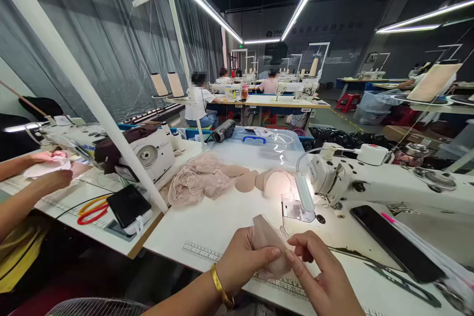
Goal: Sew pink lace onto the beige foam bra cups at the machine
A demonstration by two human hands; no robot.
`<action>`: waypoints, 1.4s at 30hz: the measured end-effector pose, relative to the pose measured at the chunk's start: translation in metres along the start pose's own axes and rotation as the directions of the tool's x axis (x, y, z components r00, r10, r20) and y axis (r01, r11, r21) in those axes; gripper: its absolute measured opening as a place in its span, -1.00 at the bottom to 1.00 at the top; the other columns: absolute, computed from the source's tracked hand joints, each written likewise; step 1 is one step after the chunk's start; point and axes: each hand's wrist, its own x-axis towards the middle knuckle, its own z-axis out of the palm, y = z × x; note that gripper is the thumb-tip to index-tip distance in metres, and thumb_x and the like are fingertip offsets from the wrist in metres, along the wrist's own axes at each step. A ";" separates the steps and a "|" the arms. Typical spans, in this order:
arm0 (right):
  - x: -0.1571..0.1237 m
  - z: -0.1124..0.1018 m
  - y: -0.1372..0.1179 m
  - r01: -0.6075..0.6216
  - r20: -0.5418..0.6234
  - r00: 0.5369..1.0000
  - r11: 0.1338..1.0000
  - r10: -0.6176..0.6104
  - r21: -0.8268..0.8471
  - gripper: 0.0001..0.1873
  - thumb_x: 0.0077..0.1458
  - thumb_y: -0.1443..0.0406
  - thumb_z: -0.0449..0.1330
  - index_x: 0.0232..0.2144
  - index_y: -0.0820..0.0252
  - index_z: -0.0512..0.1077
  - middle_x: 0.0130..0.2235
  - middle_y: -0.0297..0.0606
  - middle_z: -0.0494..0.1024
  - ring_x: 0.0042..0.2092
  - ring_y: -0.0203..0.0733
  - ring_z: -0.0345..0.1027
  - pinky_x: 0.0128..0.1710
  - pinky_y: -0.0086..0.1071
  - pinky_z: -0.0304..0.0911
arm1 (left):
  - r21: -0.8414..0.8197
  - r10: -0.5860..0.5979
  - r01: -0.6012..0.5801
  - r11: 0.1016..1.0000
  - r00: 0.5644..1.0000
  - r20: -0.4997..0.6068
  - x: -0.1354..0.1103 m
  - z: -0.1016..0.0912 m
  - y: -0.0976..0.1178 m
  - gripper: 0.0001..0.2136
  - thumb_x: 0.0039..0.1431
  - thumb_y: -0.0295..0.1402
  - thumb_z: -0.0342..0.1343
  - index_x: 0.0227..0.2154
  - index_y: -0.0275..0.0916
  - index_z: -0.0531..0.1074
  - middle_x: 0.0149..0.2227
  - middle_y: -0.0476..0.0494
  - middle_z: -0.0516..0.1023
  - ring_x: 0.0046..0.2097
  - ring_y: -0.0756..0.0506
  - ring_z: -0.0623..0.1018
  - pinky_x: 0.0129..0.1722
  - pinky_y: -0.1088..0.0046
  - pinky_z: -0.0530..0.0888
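A piece of thin, sheer beige fabric (272, 252) is held over the front of the white sewing table. My left hand (246, 259), with a gold bangle at the wrist, grips its left side, thumb on top. At its right edge, my right hand (314, 266) pinches the fabric between thumb and fingertips. Just beyond my hands stands a white sewing machine (328, 180) with a lit lamp (304, 192) by the needle area. Beige lace (202, 177) and smooth beige cup-shaped pieces (247, 181) lie on the table behind.
On the right lie a black phone (396, 242) and dark thread snips (403, 281). A white pole (85, 84) slants along the left. Beyond it, a co-worker's hands (55, 177) hold pale fabric at another machine. A clear plastic bin lid (270, 148) is behind the table.
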 end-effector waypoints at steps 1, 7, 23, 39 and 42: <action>0.001 0.001 -0.001 0.013 0.002 1.000 1.000 -0.013 -0.005 -0.79 0.44 0.10 0.12 -0.25 0.02 0.40 -0.34 -0.35 0.41 -0.32 -0.15 0.35 -0.41 -0.38 0.34 | -0.007 0.007 -0.007 1.000 1.000 -0.002 -0.001 0.002 -0.001 -0.43 -0.12 0.05 0.54 -0.19 -0.34 0.71 -0.24 -0.19 0.68 -0.20 -0.13 0.60 -0.09 0.41 0.51; 0.004 0.004 -0.002 0.265 -0.056 0.957 0.935 -0.285 -0.236 -0.77 0.45 0.29 0.05 -0.34 0.03 0.25 -0.40 -0.41 0.36 -0.41 -0.23 0.31 -0.42 -0.40 0.28 | -0.050 0.040 -0.042 0.998 0.998 -0.040 -0.004 0.008 -0.011 -0.45 -0.07 0.02 0.54 -0.13 -0.32 0.72 -0.18 -0.25 0.70 -0.12 -0.19 0.62 0.00 0.33 0.52; -0.008 -0.036 0.033 0.093 -0.044 0.993 0.954 -0.110 -0.285 -0.76 0.48 0.15 0.04 -0.31 0.00 0.25 -0.40 -0.43 0.37 -0.44 -0.23 0.35 -0.44 -0.39 0.32 | -0.179 0.000 -0.045 0.983 0.970 -0.244 -0.001 0.018 -0.008 -0.39 -0.21 0.00 0.60 -0.16 -0.37 0.70 -0.23 -0.32 0.72 -0.18 -0.21 0.68 -0.03 0.27 0.58; 0.011 -0.037 0.016 -0.209 0.277 0.938 0.978 0.207 -0.021 -0.47 0.32 -0.07 0.22 0.24 -0.11 0.43 0.14 -0.20 0.56 0.20 0.00 0.45 0.18 -0.17 0.41 | -0.028 0.039 -0.038 0.999 0.999 0.035 -0.009 0.016 -0.009 -0.45 -0.02 0.03 0.51 -0.09 -0.30 0.68 -0.19 -0.23 0.70 -0.18 -0.17 0.63 -0.07 0.33 0.53; 0.011 -0.050 0.002 -0.098 0.301 0.950 0.995 0.082 0.038 -0.74 0.32 0.05 0.25 -0.02 -0.06 0.54 -0.24 -0.33 0.58 -0.13 -0.13 0.57 -0.07 -0.34 0.49 | 0.344 0.329 -0.344 0.874 0.939 0.103 -0.010 0.007 -0.008 -0.69 0.17 -0.08 0.42 -0.22 -0.24 0.68 -0.31 -0.15 0.68 -0.27 -0.11 0.61 -0.14 0.35 0.45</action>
